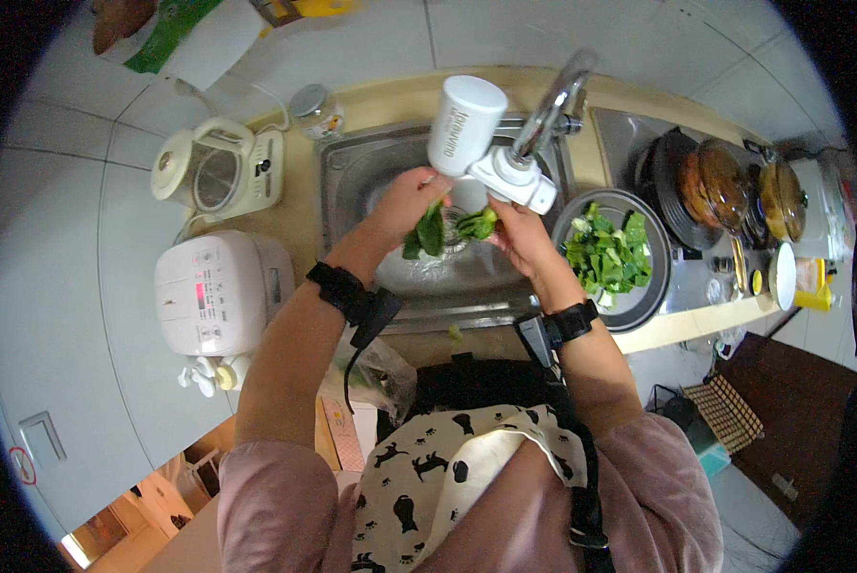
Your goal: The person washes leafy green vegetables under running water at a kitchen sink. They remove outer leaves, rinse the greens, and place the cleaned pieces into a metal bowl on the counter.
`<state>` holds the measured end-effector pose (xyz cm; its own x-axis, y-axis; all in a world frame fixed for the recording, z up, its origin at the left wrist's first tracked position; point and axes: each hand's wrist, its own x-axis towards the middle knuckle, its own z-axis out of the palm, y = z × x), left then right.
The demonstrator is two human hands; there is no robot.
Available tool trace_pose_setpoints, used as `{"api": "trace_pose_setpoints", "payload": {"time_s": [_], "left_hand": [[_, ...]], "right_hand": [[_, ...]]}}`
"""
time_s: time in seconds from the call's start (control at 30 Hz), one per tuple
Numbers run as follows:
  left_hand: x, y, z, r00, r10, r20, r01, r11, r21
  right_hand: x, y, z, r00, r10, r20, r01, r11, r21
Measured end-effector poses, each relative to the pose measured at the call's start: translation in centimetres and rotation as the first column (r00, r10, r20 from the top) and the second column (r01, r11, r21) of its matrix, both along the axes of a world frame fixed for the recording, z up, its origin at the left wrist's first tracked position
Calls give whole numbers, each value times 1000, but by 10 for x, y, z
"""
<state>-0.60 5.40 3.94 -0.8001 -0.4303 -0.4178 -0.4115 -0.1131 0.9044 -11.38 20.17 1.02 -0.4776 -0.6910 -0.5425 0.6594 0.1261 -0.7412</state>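
Note:
Over the steel sink, my left hand grips green leaves that hang below the fingers. My right hand is closed around a small green leafy stalk, just under the faucet's white water filter. The two pieces of greens are apart. Water lies in the sink, and the drain strainer shows between my hands. Right of the sink, a round grey pan holds cut leafy greens. The chrome faucet arches above my right hand.
A white rice cooker, an electric kettle and a lidded glass jar stand left of the sink. Glass-lidded pots sit on the stove at right. A plastic bag is at the counter's front edge, beside a small leaf scrap.

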Motion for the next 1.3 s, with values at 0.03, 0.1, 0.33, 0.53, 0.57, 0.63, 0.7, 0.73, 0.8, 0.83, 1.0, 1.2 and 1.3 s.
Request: {"api": "trace_pose_setpoints", "payload": {"time_s": [0.03,0.1,0.33,0.53,0.57,0.63,0.7,0.73,0.8,0.83,1.0,1.2,1.3], "left_hand": [[-5,0,-1,998,-32,44,35,997,-67],[-12,0,-5,993,-17,115,24,998,-60],[-25,15,-11,984,168,-57,-170,985,-28],[-28,22,4,989,144,-36,-142,989,39],[-29,24,5,990,136,-37,-133,988,73],[-33,28,6,987,148,-55,-140,981,137],[-34,33,4,971,193,-144,-173,975,140],[-34,33,3,966,200,-163,-171,970,173],[-32,29,3,985,154,-83,-132,965,228],[-29,26,3,988,133,-77,-117,976,184],[-23,19,1,964,229,-134,-206,964,165],[-12,1,-12,997,75,27,-39,755,-655],[-8,-9,-24,1000,-29,5,28,904,-427]], "right_hand": [[-2,6,-2,999,-8,43,9,1000,-24],[-6,17,-5,967,194,-167,-186,981,63],[7,83,3,193,520,-832,-481,789,382],[21,129,3,285,653,-701,-432,741,515],[22,129,3,336,594,-731,-422,789,446],[22,123,4,461,523,-717,-389,845,367],[18,107,6,424,460,-780,-326,881,342],[16,94,5,494,401,-772,-263,914,307],[11,60,2,560,111,-821,-56,994,96],[4,48,2,571,157,-805,-20,984,178],[3,-14,-9,594,327,-735,-145,942,302],[11,-35,-3,894,223,-388,-203,975,92],[9,-33,4,885,166,-435,-182,983,4]]}}
